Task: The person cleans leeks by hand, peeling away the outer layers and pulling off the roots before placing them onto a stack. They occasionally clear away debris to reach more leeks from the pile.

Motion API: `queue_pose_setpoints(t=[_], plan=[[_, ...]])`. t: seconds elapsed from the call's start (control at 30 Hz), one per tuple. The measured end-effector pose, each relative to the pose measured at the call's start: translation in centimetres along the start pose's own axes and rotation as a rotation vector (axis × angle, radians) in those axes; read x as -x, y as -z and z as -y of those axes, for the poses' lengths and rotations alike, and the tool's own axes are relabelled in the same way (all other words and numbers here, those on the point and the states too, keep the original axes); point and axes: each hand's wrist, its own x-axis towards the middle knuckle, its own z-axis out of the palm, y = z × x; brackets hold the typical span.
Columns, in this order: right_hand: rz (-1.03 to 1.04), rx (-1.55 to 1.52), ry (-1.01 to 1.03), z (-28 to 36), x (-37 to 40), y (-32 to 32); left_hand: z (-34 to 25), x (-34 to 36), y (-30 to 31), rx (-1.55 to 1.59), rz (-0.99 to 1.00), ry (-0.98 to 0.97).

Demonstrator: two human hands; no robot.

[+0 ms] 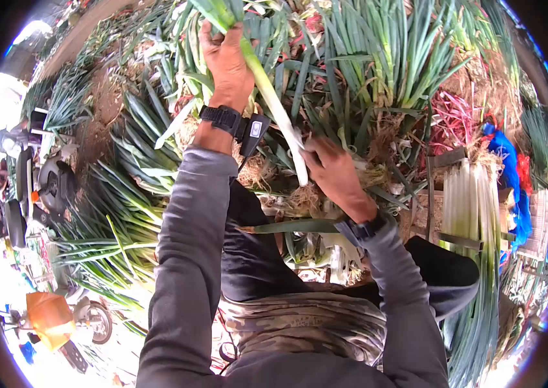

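A long green onion (273,103) slants down across the middle of the view, green end up and white root end toward my lap. My left hand (227,61) is closed around its green upper part. Beside the lower white stem, my right hand (333,171) has its fingers curled in and pressed against the stem; the fingertips are partly hidden. Fine brown roots (304,197) show just below the stem's end. A loose green leaf (296,226) lies below, across the space between my legs.
Heaps of green onions (384,52) lie ahead, with more (132,194) at my left. A bundle of white stems (474,207) rests between wooden bars at right, near blue plastic (510,181) and red strips (453,119). Motorbikes (57,184) stand at far left.
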Motion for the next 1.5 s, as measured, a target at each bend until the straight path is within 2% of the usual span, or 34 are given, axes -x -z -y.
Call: queue_pose_setpoints(t=[0.1, 0.17, 0.27, 0.33, 0.4, 0.47, 0.57, 0.6, 0.7, 0.73, 0.8, 0.83, 0.87, 0.9, 0.93, 0.97, 1.0, 1.03, 1.07, 1.1, 1.13, 1.17, 1.2, 1.23, 1.27, 1.3, 1.33, 1.37, 1.43, 1.5], plan=[[0.216, 0.027, -0.074, -3.2, 7.3, -0.1, 0.0, -0.8, 0.6, -0.015, -0.018, -0.041], [0.636, 0.118, -0.05, -5.7, 14.3, 0.4, -0.1, -1.2, 0.8, -0.021, -0.021, -0.063], [0.972, 0.189, -0.048, -8.4, 18.9, 3.1, -0.4, -1.2, 0.4, -0.031, -0.055, -0.088], [0.732, 0.219, -0.196, -5.9, 14.4, 2.9, -0.7, -0.7, -0.3, -0.035, -0.055, -0.102], [0.26, 0.113, -0.126, -3.1, 8.2, 3.5, -1.2, -0.1, -1.3, -0.041, -0.158, -0.064], [0.034, 0.182, -0.122, -0.4, 3.8, 4.2, -0.9, -0.6, -0.2, 0.034, -0.19, 0.001], [0.247, -0.093, -0.473, -1.2, 3.9, 3.1, -0.9, -1.1, 1.1, 0.043, -0.271, 0.046], [0.245, -0.24, -0.546, -2.1, 5.0, 2.9, -0.7, -1.4, 2.2, 0.047, -0.253, 0.05], [0.264, -0.53, -0.804, 0.0, 7.5, 4.8, -0.2, -3.1, 6.0, 0.073, -0.415, 0.129], [0.267, -0.478, -0.732, -0.2, 8.7, 4.3, -0.6, -2.6, 7.1, 0.115, -0.39, 0.155], [0.267, -0.46, -0.655, -0.5, 10.1, 3.6, 1.2, -4.3, 13.3, -0.445, -0.275, 0.084], [0.256, -0.432, -0.621, -1.1, 11.0, 3.9, 1.4, -5.3, 14.7, -0.407, -0.281, 0.11], [0.241, -0.301, -0.497, -5.0, 13.9, 2.6, 1.5, -6.2, 16.1, -0.368, -0.289, 0.136], [0.212, -0.161, -0.379, -9.0, 16.9, 1.3, 0.8, -6.1, 14.9, -0.197, -0.38, 0.144], [0.366, 0.089, -0.465, -11.1, 18.7, 1.9, -0.1, -6.0, 13.5, -0.026, -0.475, 0.137], [0.422, 0.24, -0.616, -10.4, 17.6, 2.9, -0.5, -6.1, 12.3, -0.024, -0.586, 0.045], [0.502, 0.391, -0.762, -9.7, 16.5, 4.0, -0.2, -7.2, 14.2, -0.06, -0.452, 0.014], [0.298, 0.315, -0.613, -7.6, 14.1, 5.0, -1.3, -5.0, 10.6, -0.082, -0.536, -0.017], [0.1, 0.221, -0.47, -5.6, 12.0, 5.4, 1.4, -5.0, 14.3, -0.399, -0.367, -0.185], [-0.126, 0.122, -0.298, -4.5, 9.5, 5.6, 0.1, -4.2, 10.8, -0.34, -0.429, -0.07], [-0.134, 0.131, -0.254, -3.5, 7.7, 5.7, -1.4, -3.4, 7.0, -0.276, -0.493, 0.042], [-0.128, 0.122, -0.201, -2.7, 6.1, 5.4, -0.1, -3.3, 8.4, -0.991, -0.275, -0.312], [-0.113, 0.106, -0.139, -2.4, 4.6, 4.3, 0.4, -3.0, 8.3, -1.036, -0.186, -0.39], [-0.006, 0.18, -0.062, -3.1, 4.1, 3.2, 0.5, -2.5, 6.3, -0.717, -0.158, -0.282], [0.119, 0.02, -0.305, -2.8, 4.3, 1.9, 0.0, -1.8, 4.0, -0.187, -0.193, -0.098], [0.123, 0.076, -0.416, -2.6, 4.9, 0.8, -0.7, -1.0, 2.6, 0.002, -0.188, -0.032], [0.083, -0.106, -0.516, -3.1, 5.7, 0.1, -1.1, -0.5, 1.2, 0.103, -0.179, -0.006], [0.031, -0.092, -0.476, -4.6, 6.8, -0.7, -2.2, -0.2, 0.0, 0.201, -0.187, 0.055], [0.008, -0.006, -0.354, -5.4, 6.4, -1.0, -2.6, 0.1, -1.3, 0.132, -0.255, 0.076], [0.004, 0.088, -0.248, -5.0, 4.7, -0.8, -3.8, 0.1, -0.9, 0.088, -0.182, 0.034]])
